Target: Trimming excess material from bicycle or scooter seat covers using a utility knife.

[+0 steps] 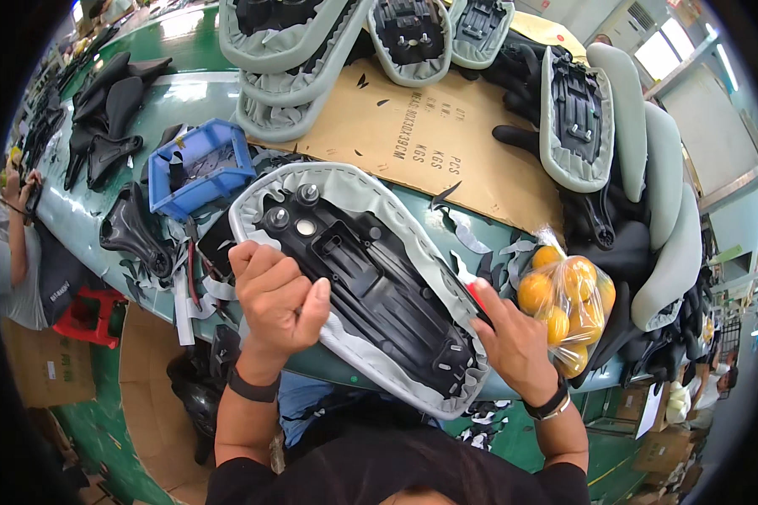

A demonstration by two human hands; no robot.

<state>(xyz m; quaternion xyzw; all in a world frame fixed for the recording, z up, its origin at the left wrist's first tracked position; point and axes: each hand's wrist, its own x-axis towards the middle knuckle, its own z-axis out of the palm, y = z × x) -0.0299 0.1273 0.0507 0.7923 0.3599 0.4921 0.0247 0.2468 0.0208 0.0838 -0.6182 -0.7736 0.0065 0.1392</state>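
Note:
A large seat (379, 278) lies upside down in front of me, its black plastic base facing up and a grey cover folded in around the rim. Two round fittings stand up from its far left end. My left hand (278, 299) is closed at the seat's left edge, thumb sticking out; whatever its curled fingers hold is hidden. At the right edge, my right hand (518, 341) grips a slim red tool (473, 293), mostly covered by the fingers. Its working end cannot be made out.
A blue bin (200, 168) stands left, near black saddle shells (109, 118). Stacked grey seats (282, 109) rest at the back by a cardboard sheet (421, 143). Bagged oranges (568, 303) sit right, beside more seats (577, 118). Scraps litter the table; a person (21, 252) is far left.

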